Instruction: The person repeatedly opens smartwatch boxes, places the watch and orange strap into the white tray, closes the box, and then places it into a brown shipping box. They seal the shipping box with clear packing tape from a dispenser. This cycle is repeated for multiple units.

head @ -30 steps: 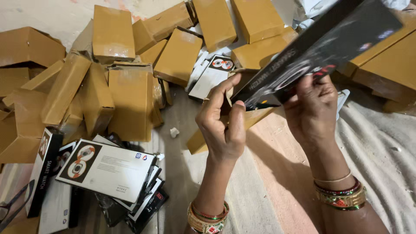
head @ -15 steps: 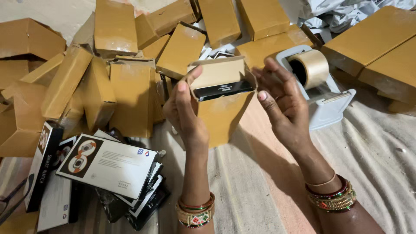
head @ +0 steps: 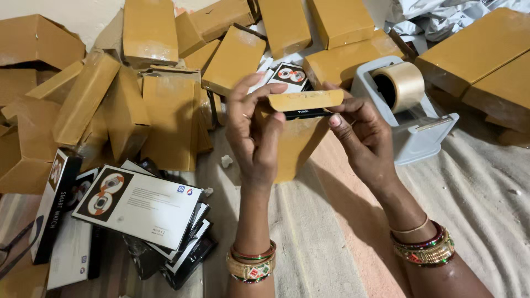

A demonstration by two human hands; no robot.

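both hands hold one brown cardboard box upright above the cloth-covered floor: the left hand pinches its left side and top flap, the right hand grips the right edge. a black product box sits inside (only its end shows). a tape dispenser stands just to the right.

Around the work area

A heap of brown cardboard boxes lay across the back and left. A stack of black-and-white printed boxes sat at lower left, some leaning. A grey tape dispenser with a roll of brown tape stood on the pale cloth, with larger brown boxes just behind it.
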